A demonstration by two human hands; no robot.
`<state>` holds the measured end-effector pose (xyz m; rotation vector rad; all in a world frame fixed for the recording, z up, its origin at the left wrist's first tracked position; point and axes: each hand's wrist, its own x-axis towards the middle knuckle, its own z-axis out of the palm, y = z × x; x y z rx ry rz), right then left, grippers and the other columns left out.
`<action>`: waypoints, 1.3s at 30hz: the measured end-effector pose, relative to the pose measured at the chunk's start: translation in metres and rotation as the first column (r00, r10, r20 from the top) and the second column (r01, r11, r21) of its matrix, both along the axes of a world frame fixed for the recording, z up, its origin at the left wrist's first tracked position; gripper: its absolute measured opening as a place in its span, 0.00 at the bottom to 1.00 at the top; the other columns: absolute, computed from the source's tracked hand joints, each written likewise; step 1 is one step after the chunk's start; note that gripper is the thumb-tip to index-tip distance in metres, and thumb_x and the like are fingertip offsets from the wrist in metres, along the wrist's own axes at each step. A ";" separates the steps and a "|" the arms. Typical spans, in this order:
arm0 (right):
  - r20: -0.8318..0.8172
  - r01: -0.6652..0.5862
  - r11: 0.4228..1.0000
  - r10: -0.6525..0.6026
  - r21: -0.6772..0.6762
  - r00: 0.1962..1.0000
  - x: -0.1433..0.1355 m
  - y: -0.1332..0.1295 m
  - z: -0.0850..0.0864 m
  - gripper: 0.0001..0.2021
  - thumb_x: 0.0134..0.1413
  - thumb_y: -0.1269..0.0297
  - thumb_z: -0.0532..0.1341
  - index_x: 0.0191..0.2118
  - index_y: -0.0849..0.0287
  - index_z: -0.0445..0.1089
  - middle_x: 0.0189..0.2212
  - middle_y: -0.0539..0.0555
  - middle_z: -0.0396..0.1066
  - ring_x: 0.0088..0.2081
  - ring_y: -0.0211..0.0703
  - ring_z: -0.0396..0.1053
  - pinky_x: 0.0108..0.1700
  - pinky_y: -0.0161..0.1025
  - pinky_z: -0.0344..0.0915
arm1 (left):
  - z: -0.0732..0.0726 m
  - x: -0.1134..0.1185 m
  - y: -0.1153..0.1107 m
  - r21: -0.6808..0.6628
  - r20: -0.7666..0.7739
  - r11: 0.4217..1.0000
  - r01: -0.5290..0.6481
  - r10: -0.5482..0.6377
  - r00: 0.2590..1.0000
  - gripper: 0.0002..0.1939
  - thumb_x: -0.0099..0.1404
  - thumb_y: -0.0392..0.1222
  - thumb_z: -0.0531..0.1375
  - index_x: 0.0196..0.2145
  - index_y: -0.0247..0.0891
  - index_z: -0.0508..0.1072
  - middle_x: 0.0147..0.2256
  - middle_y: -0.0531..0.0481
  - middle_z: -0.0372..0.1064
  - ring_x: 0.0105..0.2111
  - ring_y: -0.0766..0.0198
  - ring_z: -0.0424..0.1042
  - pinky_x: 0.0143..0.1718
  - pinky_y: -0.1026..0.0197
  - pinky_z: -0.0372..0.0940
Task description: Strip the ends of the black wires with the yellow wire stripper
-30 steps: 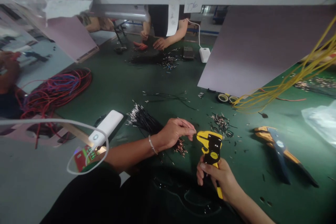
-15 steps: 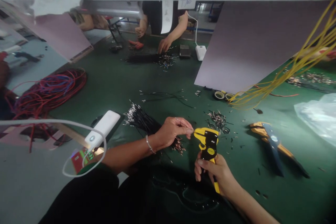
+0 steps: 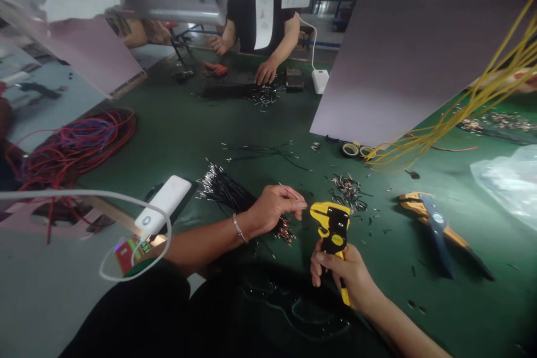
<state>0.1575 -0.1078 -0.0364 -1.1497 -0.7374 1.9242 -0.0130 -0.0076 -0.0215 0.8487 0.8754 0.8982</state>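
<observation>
Head view shows the left hand with its thumb and finger pinched shut, just beside the nose of a yellow and black tool. If a thin wire is in that pinch, it is too small to tell. A shiny bracelet goes around the left wrist. The right hand has its fingers wrapped around the handle of the yellow and black tool, and the tool's nose points up and to the left, above the green bench.

A big bunch of black wires lies on the bench and goes behind the left hand. Its silver tips poke out on the left, and its copper tips poke out on the right, near the bench's front. A little heap of dark bits sits just past the yellow and black tool. A few loose black wires lie farther back.

Over on the right, a blue and orange tool lies flat, with a clear bag behind it. Two small tape rolls sit by the ends of some yellow wires. Over on the left are a white box and a pile of red wires. Across the bench, another person's hand reaches down to more black wires, near a red tool.
</observation>
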 end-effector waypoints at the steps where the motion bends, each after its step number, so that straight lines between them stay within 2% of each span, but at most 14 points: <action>1: -0.010 -0.001 1.000 0.001 0.002 1.000 0.000 0.000 0.000 0.13 0.44 0.60 0.68 0.29 0.60 0.65 0.16 0.48 0.67 0.17 0.41 0.66 0.23 0.38 0.61 | 0.000 0.000 0.000 0.006 -0.007 1.000 0.004 -0.004 1.000 0.09 0.47 0.36 0.69 0.22 0.29 0.73 0.20 0.50 0.69 0.18 0.68 0.68 0.25 0.61 0.64; 9: 0.034 -0.021 0.999 0.020 0.024 0.999 0.001 -0.001 -0.001 0.13 0.45 0.59 0.68 0.29 0.61 0.65 0.17 0.49 0.67 0.18 0.42 0.67 0.21 0.37 0.58 | -0.001 -0.001 -0.003 0.089 -0.034 0.995 0.052 -0.049 0.998 0.07 0.49 0.37 0.68 0.23 0.31 0.74 0.18 0.51 0.69 0.18 0.68 0.68 0.27 0.61 0.64; 16: 0.043 0.020 0.999 -0.021 0.038 0.999 -0.001 0.000 0.005 0.14 0.43 0.59 0.69 0.27 0.61 0.65 0.15 0.48 0.66 0.16 0.41 0.66 0.20 0.36 0.55 | -0.002 -0.001 -0.003 0.058 -0.018 0.997 0.043 -0.042 0.999 0.09 0.48 0.37 0.69 0.24 0.30 0.73 0.19 0.50 0.69 0.19 0.68 0.69 0.27 0.61 0.64; 21: -0.015 0.038 0.999 -0.037 0.028 0.999 -0.003 0.000 -0.002 0.12 0.42 0.61 0.68 0.27 0.61 0.65 0.15 0.47 0.66 0.16 0.40 0.66 0.21 0.36 0.59 | -0.002 0.000 0.001 0.022 0.008 1.000 0.018 -0.018 1.000 0.09 0.47 0.36 0.69 0.23 0.30 0.73 0.20 0.50 0.70 0.19 0.67 0.69 0.25 0.61 0.65; 29: -0.051 0.027 0.998 -0.024 0.055 0.998 -0.002 0.001 -0.007 0.09 0.43 0.65 0.66 0.26 0.61 0.66 0.15 0.47 0.67 0.15 0.38 0.66 0.20 0.35 0.59 | -0.003 0.001 0.005 0.008 0.027 1.000 -0.006 0.006 1.000 0.09 0.47 0.34 0.69 0.23 0.30 0.72 0.25 0.47 0.72 0.19 0.67 0.70 0.24 0.60 0.66; 33: -0.019 0.005 0.998 -0.003 0.070 1.000 -0.001 0.003 -0.005 0.08 0.44 0.65 0.65 0.25 0.61 0.66 0.15 0.48 0.68 0.15 0.39 0.66 0.20 0.35 0.57 | -0.004 0.001 0.006 0.013 0.019 1.000 0.001 -0.002 1.000 0.08 0.48 0.34 0.69 0.24 0.30 0.72 0.23 0.48 0.72 0.20 0.67 0.70 0.26 0.60 0.67; 39: 0.018 -0.010 0.997 0.009 0.073 1.000 0.000 0.007 -0.001 0.08 0.43 0.66 0.65 0.24 0.61 0.65 0.14 0.47 0.67 0.15 0.38 0.66 0.20 0.35 0.58 | -0.007 0.001 0.007 0.019 0.013 1.000 -0.010 0.010 1.000 0.08 0.48 0.35 0.69 0.24 0.31 0.72 0.26 0.47 0.73 0.21 0.67 0.70 0.27 0.59 0.67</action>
